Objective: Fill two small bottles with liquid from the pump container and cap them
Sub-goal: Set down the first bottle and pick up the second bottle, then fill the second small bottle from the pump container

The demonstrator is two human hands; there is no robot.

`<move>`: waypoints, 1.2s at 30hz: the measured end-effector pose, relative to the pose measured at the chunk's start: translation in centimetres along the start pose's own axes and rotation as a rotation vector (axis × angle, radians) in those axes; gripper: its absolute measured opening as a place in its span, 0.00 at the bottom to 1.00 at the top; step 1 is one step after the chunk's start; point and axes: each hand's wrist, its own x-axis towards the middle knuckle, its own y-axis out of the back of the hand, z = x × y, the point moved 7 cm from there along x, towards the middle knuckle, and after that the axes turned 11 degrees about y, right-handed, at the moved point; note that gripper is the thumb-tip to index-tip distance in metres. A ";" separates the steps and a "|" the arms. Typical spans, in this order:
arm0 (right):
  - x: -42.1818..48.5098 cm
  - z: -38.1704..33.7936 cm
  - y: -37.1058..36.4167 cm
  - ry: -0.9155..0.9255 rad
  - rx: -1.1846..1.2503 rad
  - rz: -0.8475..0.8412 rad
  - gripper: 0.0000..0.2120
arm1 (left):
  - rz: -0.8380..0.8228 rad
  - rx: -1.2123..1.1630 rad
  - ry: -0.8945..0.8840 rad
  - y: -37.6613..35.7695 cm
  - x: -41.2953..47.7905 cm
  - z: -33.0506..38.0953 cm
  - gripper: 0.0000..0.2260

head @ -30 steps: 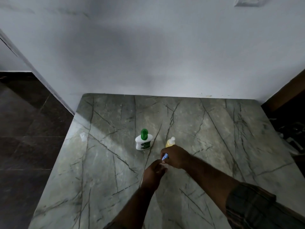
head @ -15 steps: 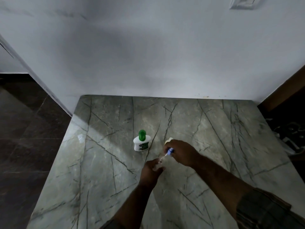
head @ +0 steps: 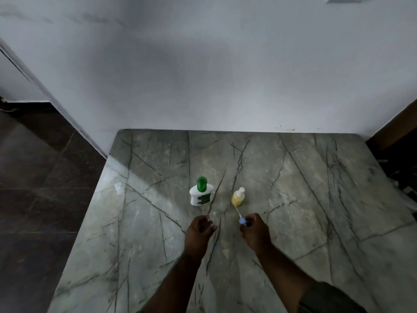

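A: Left hand (head: 199, 231)?

B: Held low over the marble tabletop (head: 338, 199), fingers curled shut round a small clear bottle (head: 211, 214). Only a glassy glint visible above the knuckles, so hard to tell more about the bottle.

A: And the right hand (head: 255, 232)?

B: Level with the left and apart from it, fingertips pinched narrow on a blue cap (head: 242, 221). Thin white tube (head: 237, 211) slanting up and away from the cap, clear of the bottle in the other grip.

A: Beyond the two grips?

B: Just past the right-hand pinch, close to the tube's far tip: a small yellow bottle (head: 238, 197), upright, full of yellow liquid, white cap on. Past the left-hand grip and a little farther off: a white container (head: 200, 198) with a green top (head: 201, 184), upright, dark label facing the camera. Both standing free, untouched by either hand.

A: Anything else?

B: Well out to the left of the left-hand grip, near the table edge, a small clear item (head: 118, 188), too faint to identify. Behind the table, a pale wall (head: 225, 64). Off the table's left side, a dark tiled floor (head: 33, 199). On the right forearm, a dark sleeve (head: 327, 299).
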 end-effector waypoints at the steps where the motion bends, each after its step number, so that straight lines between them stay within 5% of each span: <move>1: 0.2 -0.7 -0.4 0.032 -0.076 0.008 0.10 | 0.005 -0.002 -0.006 0.3 -0.1 -0.1 0.15; 10: 2.6 -1.7 -2.2 -0.010 -0.224 0.055 0.14 | 0.026 0.025 -0.016 2.7 -0.6 -1.2 0.14; 18: 1.4 -2.6 -1.0 -0.045 -0.103 0.122 0.14 | 0.002 -0.021 -0.018 2.3 -0.7 0.5 0.16; 22: -0.6 -5.8 -0.4 0.119 -0.136 0.130 0.08 | 0.017 -0.085 -0.041 2.4 -0.9 2.1 0.16; 29: 2.2 -16.0 -1.6 0.295 0.257 -0.124 0.12 | 0.062 -0.150 -0.097 2.6 -1.3 5.0 0.15; 36: 4.4 -18.6 -2.7 0.293 0.209 -0.277 0.09 | 0.086 -0.199 -0.112 2.7 -1.4 6.1 0.15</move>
